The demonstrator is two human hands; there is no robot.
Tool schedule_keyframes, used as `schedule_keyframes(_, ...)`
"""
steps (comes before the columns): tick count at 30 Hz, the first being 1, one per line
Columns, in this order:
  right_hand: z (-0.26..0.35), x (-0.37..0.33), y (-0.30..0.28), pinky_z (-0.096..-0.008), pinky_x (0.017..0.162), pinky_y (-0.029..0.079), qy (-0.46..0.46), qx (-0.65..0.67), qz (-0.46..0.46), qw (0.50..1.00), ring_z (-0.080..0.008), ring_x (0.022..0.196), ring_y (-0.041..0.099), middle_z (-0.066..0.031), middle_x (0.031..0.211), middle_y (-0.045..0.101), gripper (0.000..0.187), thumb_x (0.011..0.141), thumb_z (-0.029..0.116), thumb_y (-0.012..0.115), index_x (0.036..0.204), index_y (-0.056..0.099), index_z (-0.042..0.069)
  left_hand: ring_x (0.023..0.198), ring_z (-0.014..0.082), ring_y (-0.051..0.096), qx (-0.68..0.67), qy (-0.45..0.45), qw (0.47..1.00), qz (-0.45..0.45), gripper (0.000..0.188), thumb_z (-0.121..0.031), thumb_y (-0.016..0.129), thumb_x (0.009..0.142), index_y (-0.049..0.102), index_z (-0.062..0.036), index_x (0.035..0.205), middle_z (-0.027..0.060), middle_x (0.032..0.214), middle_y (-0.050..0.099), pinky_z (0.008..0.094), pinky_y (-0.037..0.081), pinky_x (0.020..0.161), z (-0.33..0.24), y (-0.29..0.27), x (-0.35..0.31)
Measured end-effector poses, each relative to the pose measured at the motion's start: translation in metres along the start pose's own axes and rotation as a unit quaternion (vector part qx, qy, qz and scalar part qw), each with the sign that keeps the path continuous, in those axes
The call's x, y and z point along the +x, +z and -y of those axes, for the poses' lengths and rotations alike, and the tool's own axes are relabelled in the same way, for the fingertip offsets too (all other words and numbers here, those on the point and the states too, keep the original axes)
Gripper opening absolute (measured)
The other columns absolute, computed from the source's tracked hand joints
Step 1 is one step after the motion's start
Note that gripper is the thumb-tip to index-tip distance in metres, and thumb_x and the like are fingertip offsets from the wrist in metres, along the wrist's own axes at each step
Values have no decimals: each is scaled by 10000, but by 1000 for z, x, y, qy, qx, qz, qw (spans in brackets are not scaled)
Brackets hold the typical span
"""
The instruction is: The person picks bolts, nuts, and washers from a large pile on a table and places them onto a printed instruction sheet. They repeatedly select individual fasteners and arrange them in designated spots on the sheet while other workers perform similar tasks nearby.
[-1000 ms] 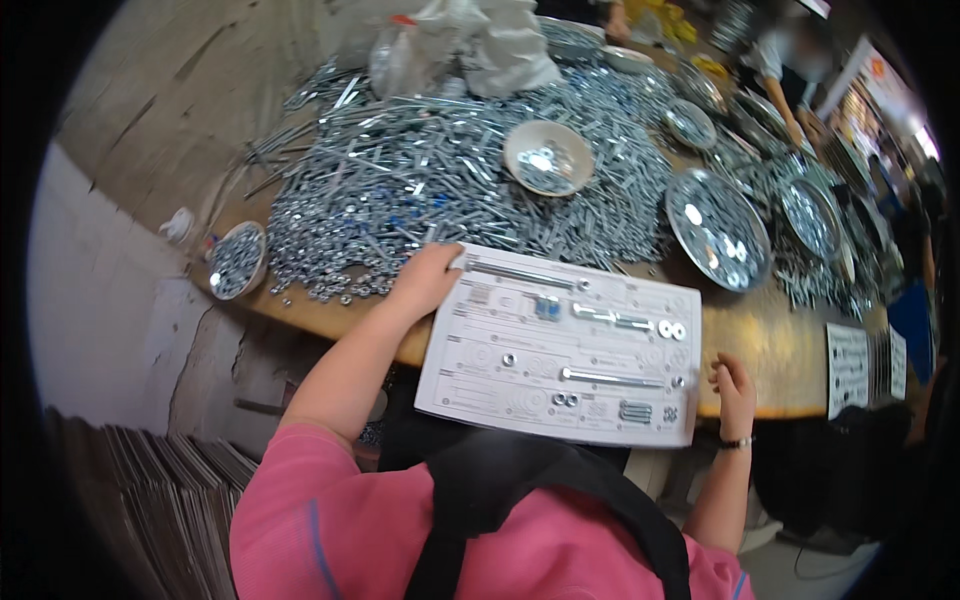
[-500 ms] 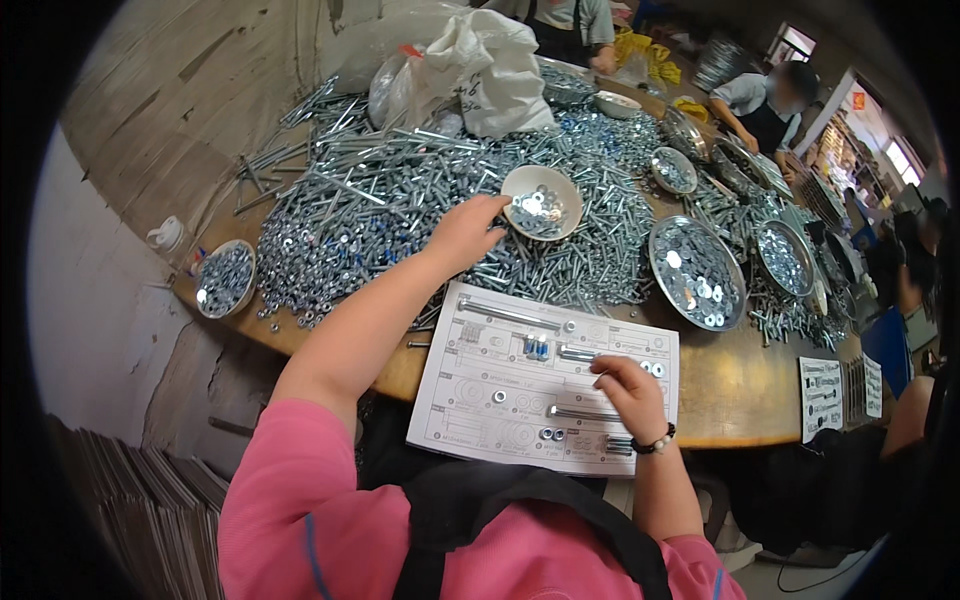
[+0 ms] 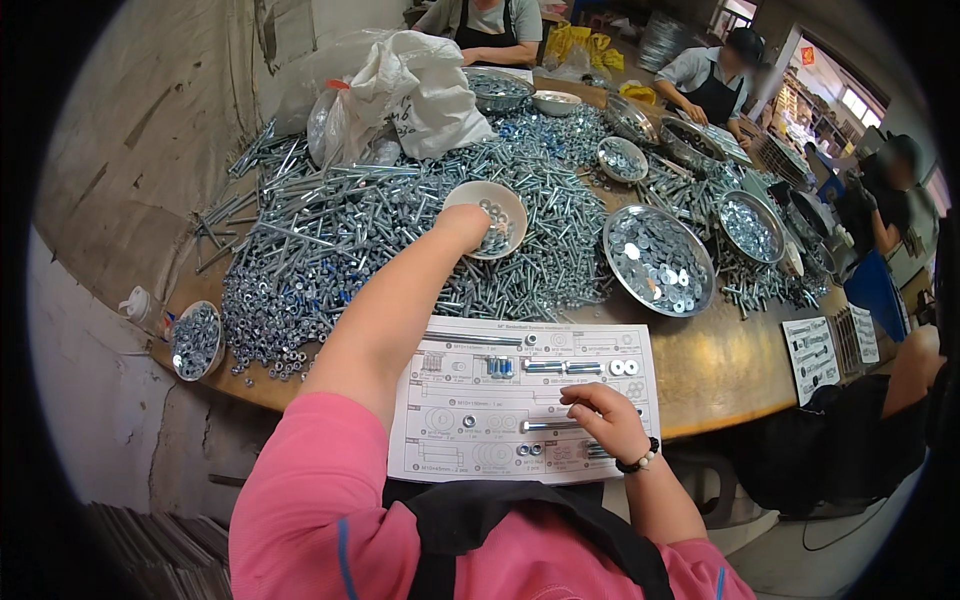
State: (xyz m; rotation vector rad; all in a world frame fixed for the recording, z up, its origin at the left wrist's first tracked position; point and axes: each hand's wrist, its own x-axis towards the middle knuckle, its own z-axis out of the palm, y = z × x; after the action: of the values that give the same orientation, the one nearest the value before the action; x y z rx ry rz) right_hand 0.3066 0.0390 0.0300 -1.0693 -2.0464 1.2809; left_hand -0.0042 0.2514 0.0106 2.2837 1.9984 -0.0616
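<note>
My left hand reaches over the near left rim of a cream bowl. Its fingers dip inside among silvery washers and are mostly hidden. My right hand, with a beaded bracelet at the wrist, hovers above a printed parts sheet, fingers loosely apart and nothing visible in them. On the sheet lie a long bolt, blue-marked bolts, shorter bolts, two washers, a nut and two more nuts. Another bolt lies partly beneath my right hand.
A large heap of bolts and nuts spreads around the bowl. A steel bowl of washers stands to the right, a small bowl at far left. A white sack sits behind. Several people work nearby.
My left hand has gone from beside the cream bowl's left rim into it. My right hand stays above the sheet. The whole view has shifted somewhat.
</note>
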Motion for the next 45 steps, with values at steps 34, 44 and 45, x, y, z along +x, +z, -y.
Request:
schedule_keyframes(34, 27, 63, 12, -246, 670, 481, -33, 438, -95, 893, -112, 733, 564, -56, 833, 590, 145, 830, 61, 583, 957, 565, -6, 811, 110, 573, -778, 75, 607, -142, 146, -20, 613, 806, 593, -10, 950, 40, 904, 601, 222, 464, 724, -129, -13, -187)
schedule_keyframes(44, 2, 83, -12, -235, 647, 450, 29, 286, -119, 950, -118, 707, 558, -40, 783, 595, 134, 814, 101, 602, 901, 598, -1, 824, 139, 598, -822, 20, 556, -122, 173, -13, 578, 824, 543, -4, 993, 67, 893, 603, 248, 478, 735, -117, -4, -194)
schedule_keyframes(45, -7, 89, -19, -245, 643, 448, 57, 159, -126, 977, -127, 700, 560, -47, 779, 603, 126, 799, 112, 616, 872, 616, 10, 827, 144, 600, -813, 13, 569, -124, 175, -18, 573, 828, 536, -1, 998, 70, 896, 599, 251, 479, 741, -113, -4, -196)
